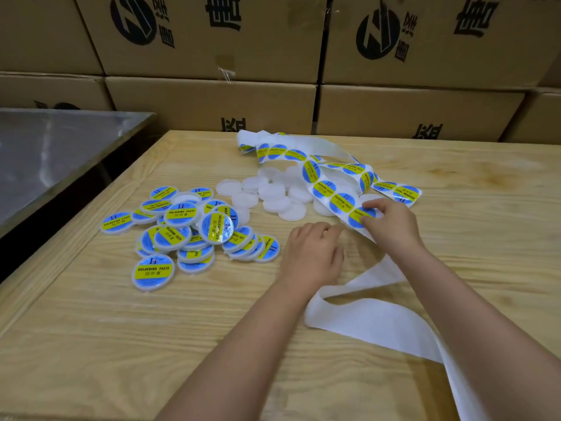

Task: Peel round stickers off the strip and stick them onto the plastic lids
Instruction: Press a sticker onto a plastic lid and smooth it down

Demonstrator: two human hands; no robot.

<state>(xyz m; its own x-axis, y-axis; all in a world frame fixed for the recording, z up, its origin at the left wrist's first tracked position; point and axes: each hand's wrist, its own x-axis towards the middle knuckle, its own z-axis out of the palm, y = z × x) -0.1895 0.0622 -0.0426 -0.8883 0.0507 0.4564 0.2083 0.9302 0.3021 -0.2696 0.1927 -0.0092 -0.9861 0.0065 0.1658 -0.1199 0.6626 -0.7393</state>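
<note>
The only containers I can see are the cardboard boxes (212,95) stacked across the top of the frame. All are closed, so I cannot tell what they hold. A steel surface (54,153) sits at the upper left, with a dark gap between it and the table (212,329).

The table's left edge has a raised wooden rim that runs diagonally from top centre to the lower left, and its back edge meets the boxes. There is bare wood across the lower left of the frame and along the far right.

Left of centre lies a heap of labelled lids (182,226), overlapping, some tilted on others. Just to its upper right is a cluster of blank lids (273,196), partly under the sticker strip (334,189). The strip loops from top centre down to my hands. Its empty backing (364,317) trails on under my right forearm and off the lower right.

My right hand (391,226) has thumb and forefinger pinched on the end sticker (358,218), the last one before the bare backing. My left hand (312,253) lies knuckles-up on the wood just left of it, fingers curled under towards the strip's edge. I cannot tell whether they grip anything. The blank lids are just beyond both hands, and the labelled heap is near my left.
</note>
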